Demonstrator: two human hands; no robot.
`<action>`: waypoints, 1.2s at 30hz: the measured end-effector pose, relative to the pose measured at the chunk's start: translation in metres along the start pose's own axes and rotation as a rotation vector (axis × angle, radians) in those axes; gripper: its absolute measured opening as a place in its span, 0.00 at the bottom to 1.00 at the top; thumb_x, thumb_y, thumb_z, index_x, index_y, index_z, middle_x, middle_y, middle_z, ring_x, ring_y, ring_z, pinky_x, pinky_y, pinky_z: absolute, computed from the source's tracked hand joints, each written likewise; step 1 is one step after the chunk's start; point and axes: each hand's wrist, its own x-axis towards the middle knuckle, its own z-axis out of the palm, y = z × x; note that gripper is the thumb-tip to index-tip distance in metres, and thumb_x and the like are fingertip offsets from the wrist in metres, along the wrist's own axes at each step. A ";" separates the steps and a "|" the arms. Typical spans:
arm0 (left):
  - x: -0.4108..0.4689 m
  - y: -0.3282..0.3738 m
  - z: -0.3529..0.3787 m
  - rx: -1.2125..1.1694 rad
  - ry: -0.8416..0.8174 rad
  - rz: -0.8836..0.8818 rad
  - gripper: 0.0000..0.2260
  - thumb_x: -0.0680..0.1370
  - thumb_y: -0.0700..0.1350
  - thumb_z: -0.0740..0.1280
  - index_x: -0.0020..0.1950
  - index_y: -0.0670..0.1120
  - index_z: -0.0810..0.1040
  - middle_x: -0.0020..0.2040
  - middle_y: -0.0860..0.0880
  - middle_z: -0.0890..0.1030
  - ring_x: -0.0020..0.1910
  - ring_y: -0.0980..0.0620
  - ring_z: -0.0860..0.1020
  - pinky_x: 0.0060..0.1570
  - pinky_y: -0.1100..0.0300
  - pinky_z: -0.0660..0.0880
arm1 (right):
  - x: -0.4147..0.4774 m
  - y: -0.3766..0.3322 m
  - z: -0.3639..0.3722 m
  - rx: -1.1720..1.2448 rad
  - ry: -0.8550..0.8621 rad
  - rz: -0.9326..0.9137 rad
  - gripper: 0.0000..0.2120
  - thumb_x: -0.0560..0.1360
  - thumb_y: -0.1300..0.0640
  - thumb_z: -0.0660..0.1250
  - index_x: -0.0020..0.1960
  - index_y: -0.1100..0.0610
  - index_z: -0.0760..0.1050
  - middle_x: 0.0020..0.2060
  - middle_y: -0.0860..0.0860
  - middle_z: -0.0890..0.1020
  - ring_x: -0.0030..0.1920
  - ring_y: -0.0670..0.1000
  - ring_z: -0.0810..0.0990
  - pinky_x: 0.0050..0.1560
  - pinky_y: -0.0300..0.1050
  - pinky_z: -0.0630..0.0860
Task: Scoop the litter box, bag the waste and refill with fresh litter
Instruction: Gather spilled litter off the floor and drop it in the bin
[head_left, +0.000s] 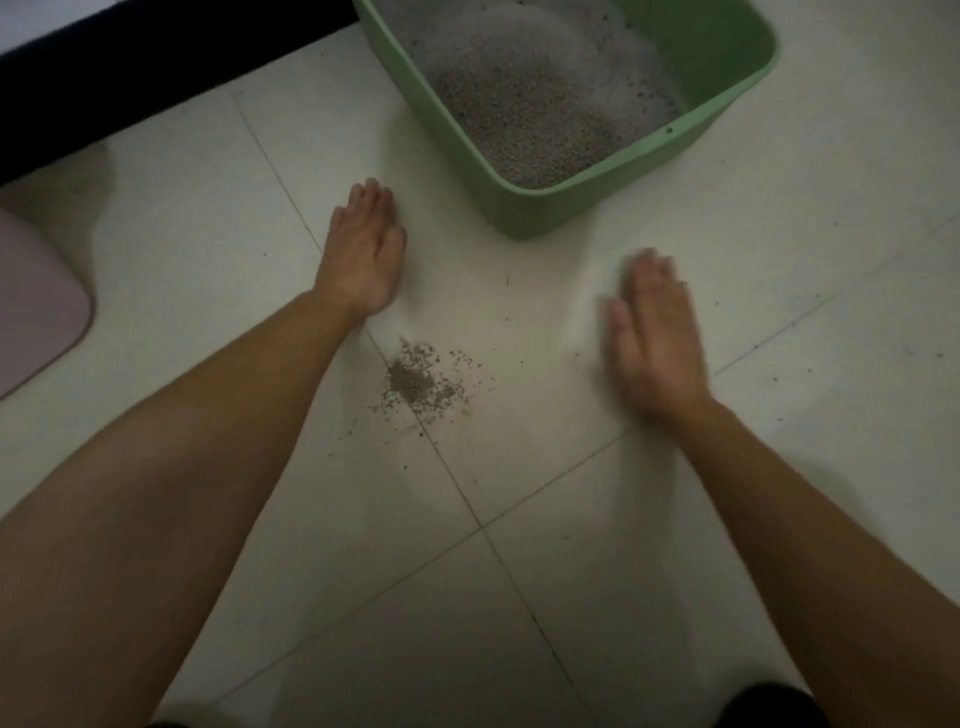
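Most of the frame is pale tiled floor (675, 519), smooth and faintly glossy, crossed by thin dark grout lines and flecked with stray grains. A dark band (130, 62) fills the upper left corner; what it is cannot be made out.

At top centre to upper right stands the green litter box (545, 213), smooth plastic with rounded corners, its far side cut off by the top edge. Grey granular litter (530, 119) lies inside, heaped toward the near corner and thin and pale further back.

Two bare forearms reach in from the bottom corners. The left hand (363, 249), just left of the box's near corner, is flat with fingers straight and pressed together, holding nothing. The right hand (657, 332), at centre right, is blurred; its fingers look straight and together, empty, and whether it touches the floor cannot be told.

A pink rounded object (36, 306) is cut off at the left edge.

Between the forearms sits a small spilled pile of litter (415, 382), gritty and scattered at its edges.
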 end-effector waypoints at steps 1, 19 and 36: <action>0.000 0.000 0.003 0.004 -0.026 0.036 0.30 0.79 0.52 0.44 0.79 0.38 0.55 0.79 0.39 0.51 0.79 0.44 0.48 0.76 0.53 0.42 | 0.002 0.022 -0.010 -0.011 0.017 0.128 0.33 0.82 0.42 0.43 0.80 0.62 0.50 0.79 0.59 0.52 0.80 0.57 0.48 0.79 0.51 0.44; -0.182 -0.036 0.012 -0.639 0.665 -0.619 0.28 0.78 0.49 0.47 0.76 0.39 0.63 0.76 0.44 0.64 0.76 0.51 0.60 0.76 0.60 0.53 | -0.047 -0.168 0.091 -0.114 -0.341 -0.592 0.31 0.84 0.45 0.45 0.80 0.62 0.45 0.80 0.58 0.47 0.80 0.53 0.42 0.79 0.48 0.39; -0.162 0.048 0.045 -0.650 0.091 0.049 0.29 0.79 0.54 0.49 0.75 0.40 0.65 0.75 0.46 0.66 0.75 0.55 0.62 0.76 0.54 0.55 | -0.047 -0.045 0.031 -0.138 -0.134 -0.096 0.36 0.81 0.40 0.42 0.80 0.62 0.46 0.80 0.59 0.47 0.80 0.55 0.42 0.79 0.51 0.42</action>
